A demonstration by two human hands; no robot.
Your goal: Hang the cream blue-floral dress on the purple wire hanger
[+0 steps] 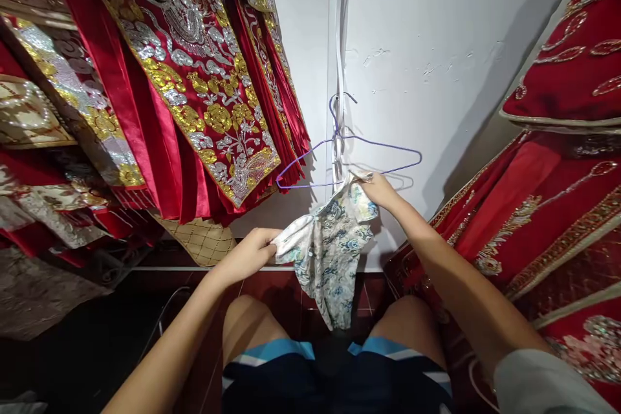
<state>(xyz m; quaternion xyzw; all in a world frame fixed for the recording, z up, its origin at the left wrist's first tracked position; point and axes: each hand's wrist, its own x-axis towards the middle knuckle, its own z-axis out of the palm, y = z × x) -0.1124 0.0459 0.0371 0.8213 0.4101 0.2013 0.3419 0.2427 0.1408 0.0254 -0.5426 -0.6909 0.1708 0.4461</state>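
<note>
A small white garment (334, 252) with a blue and green floral print hangs between my two hands. My left hand (255, 247) pinches the end of its left sleeve. Higher up, my right hand (377, 187) grips its upper right part, near the collar. Just above the garment, a thin purple wire hanger (388, 144) hangs by its hook against the white wall. The hanger's bottom bar passes behind the garment's top and my right fingers; whether they touch it I cannot tell.
Red embroidered garments (194, 65) with gold and silver sequins hang at the left. More red beaded garments (543, 207) hang at the right. A white strip (339, 45) runs down the wall. My bare knees are below, over a dark red tiled floor (281, 288).
</note>
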